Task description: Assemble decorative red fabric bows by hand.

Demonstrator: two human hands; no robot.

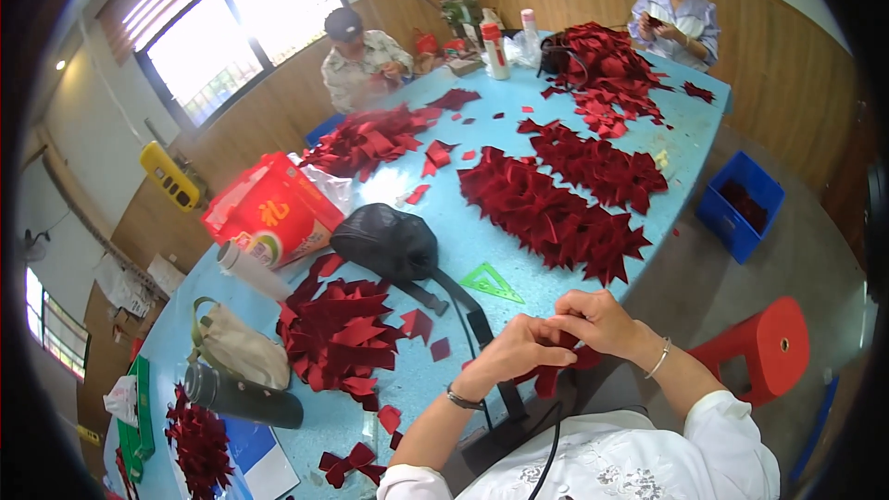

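Head view, the only one: your left hand and right hand meet at the near edge of the table, both on one red ribbon piece. Fingers bunched, thumbs against forefingers, pinching it from both sides AFAICT; exact grip pts hidden by your own hands. Its ends hang below the fingers, in front of your white top.

Risks, my read:
- One pinch loosens → fold could slip or go lopsided.
- Black strap runs right by your left wrist; a sideways pull could snag it & drag the bag w/ it.
- Left sleeve is near the loose bow — a careless sweep could crush it or knock it off.
- Loose squares could get mixed into the wrong heap, since everything's the same red.

Counts: 1 ribbon piece in hand, 1 loose bow, approx 6 big red heaps (nearest one; they blur at the edges, so ±1). Loose squares: too many/small for a firm no. 1 green set square, 1 black bag, 1 red carrier bag, 1 beige pouch, 1 dark flask. Off-table: 1 blue bin w/ red stuff inside, 1 red stool. 2 co-workers at the far side.
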